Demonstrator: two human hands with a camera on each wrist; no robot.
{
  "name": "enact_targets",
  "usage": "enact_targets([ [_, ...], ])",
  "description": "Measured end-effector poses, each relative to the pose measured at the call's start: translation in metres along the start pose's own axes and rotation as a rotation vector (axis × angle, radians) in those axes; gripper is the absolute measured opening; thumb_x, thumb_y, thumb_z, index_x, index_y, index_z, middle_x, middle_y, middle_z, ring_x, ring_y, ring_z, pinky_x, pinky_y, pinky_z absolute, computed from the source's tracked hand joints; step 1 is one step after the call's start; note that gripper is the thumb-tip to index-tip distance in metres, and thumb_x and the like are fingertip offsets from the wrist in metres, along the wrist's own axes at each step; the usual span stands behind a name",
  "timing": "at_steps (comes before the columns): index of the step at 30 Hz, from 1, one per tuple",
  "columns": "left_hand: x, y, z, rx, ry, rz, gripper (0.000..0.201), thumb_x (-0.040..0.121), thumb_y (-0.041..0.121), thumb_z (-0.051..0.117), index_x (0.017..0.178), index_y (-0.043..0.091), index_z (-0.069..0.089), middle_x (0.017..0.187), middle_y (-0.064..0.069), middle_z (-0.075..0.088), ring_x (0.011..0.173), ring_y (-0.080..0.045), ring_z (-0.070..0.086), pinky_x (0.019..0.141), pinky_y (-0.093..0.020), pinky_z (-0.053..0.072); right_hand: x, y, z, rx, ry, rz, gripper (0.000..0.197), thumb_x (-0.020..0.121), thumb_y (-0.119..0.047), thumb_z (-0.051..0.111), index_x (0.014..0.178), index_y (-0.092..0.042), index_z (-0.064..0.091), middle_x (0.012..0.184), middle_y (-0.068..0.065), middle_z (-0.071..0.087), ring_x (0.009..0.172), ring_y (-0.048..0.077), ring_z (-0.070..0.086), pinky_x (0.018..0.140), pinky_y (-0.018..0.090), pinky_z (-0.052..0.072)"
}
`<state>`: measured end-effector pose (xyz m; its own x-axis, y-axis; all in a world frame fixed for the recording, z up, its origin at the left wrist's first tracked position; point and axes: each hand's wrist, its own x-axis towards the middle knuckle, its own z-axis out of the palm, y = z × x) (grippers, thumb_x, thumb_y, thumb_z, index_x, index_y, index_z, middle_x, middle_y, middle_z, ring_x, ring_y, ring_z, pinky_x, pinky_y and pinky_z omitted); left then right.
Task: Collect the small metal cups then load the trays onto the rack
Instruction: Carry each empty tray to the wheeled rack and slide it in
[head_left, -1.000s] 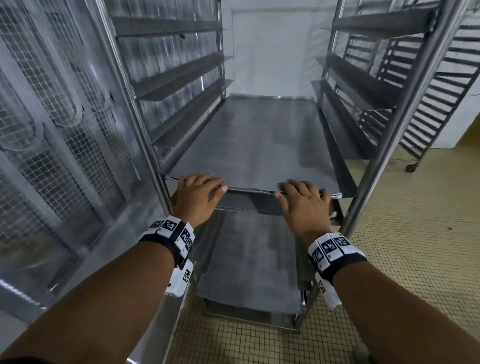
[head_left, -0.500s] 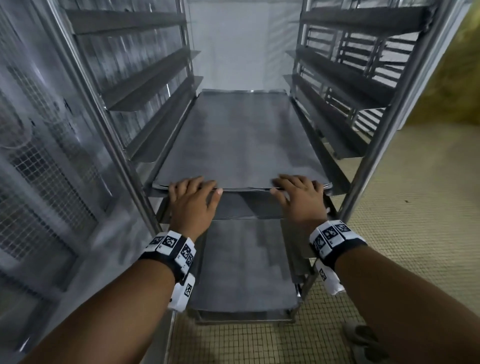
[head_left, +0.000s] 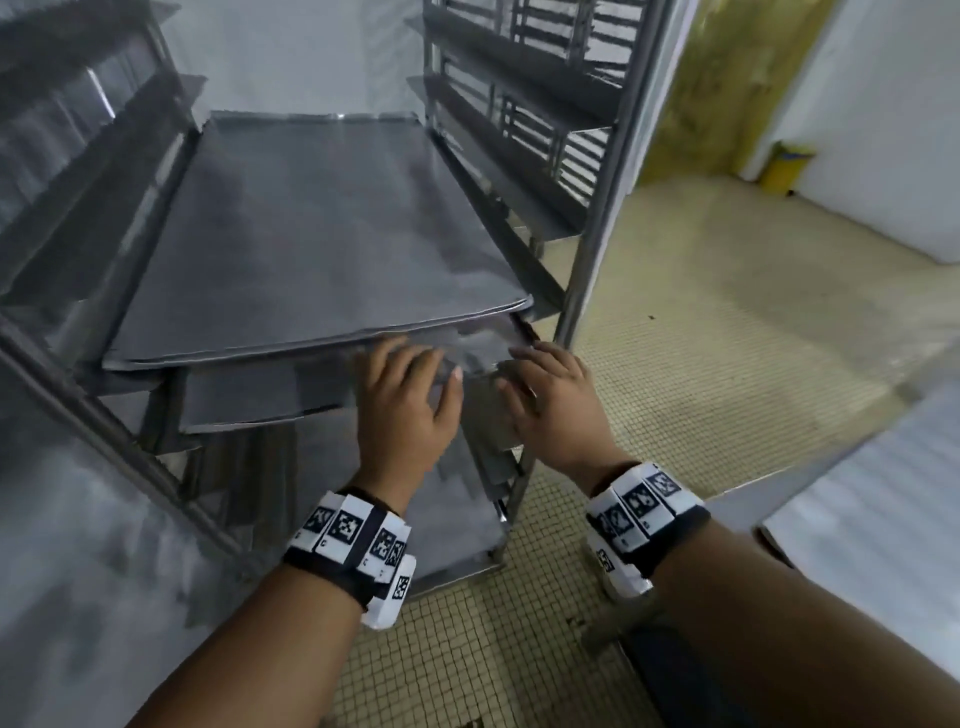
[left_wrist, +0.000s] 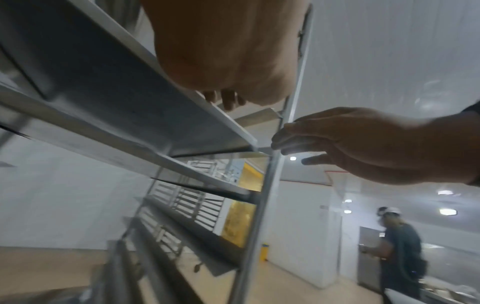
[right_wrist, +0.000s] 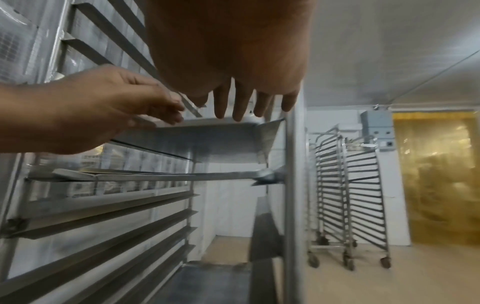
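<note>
A flat grey metal tray (head_left: 311, 234) lies pushed into the steel rack (head_left: 597, 208) on its side rails. A second tray (head_left: 249, 395) sits one level lower and sticks out at the front. My left hand (head_left: 415, 369) and right hand (head_left: 530, 374) hover side by side just below the upper tray's front right corner, fingers straight and holding nothing. In the right wrist view my right fingers (right_wrist: 241, 107) point at that tray's corner (right_wrist: 207, 142). The left wrist view shows my right hand (left_wrist: 337, 142) beside the rack post. No metal cups are in view.
An empty wheeled rack (right_wrist: 348, 195) stands by a yellow strip curtain (right_wrist: 439, 174). The corner of a steel table (head_left: 831, 467) juts in at my right. A yellow bin (head_left: 784, 166) sits by the far wall. Another person (left_wrist: 400, 246) stands further off on the tiled floor.
Both hands have left the upper tray's front edge and moved right and down to the rack's front right corner. The view has swung to the right.
</note>
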<state>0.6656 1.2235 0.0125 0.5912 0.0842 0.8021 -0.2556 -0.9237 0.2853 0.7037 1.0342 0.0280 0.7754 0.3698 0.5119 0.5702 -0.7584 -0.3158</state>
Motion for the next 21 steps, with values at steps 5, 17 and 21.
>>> enact_targets([
  [5,0.005,0.104,0.045,-0.359,-0.06,0.058,0.015,0.094,0.02,0.064,0.087,0.009,0.072,0.081,-0.004,0.071,0.076,-0.023,0.062,0.072,-0.033,0.048,-0.067,0.061,-0.083,-0.123,0.02,0.233,0.041,0.096,-0.053,0.045,0.103,-0.024,0.072,0.104,-0.008,0.073,0.106,0.02,0.062,0.094,0.042,0.045],
  [17,-0.093,0.364,0.144,-0.621,-0.973,0.041,0.026,0.094,0.038,0.062,0.112,0.02,0.067,0.099,0.002,0.069,0.09,-0.017,0.066,0.08,-0.038,0.057,-0.347,0.205,-0.234,-0.206,0.141,1.036,0.038,0.095,-0.055,0.051,0.105,-0.025,0.071,0.104,-0.01,0.073,0.099,0.017,0.064,0.087,0.039,0.05],
  [21,-0.137,0.402,0.188,-0.403,-1.282,0.032,0.06,0.092,0.043,0.062,0.145,0.02,0.045,0.145,-0.009,0.046,0.131,-0.03,0.047,0.108,-0.042,0.041,-0.449,0.244,-0.263,-0.121,0.113,1.369,0.043,0.092,-0.055,0.053,0.119,-0.022,0.063,0.115,0.002,0.069,0.106,0.024,0.063,0.087,0.038,0.051],
])
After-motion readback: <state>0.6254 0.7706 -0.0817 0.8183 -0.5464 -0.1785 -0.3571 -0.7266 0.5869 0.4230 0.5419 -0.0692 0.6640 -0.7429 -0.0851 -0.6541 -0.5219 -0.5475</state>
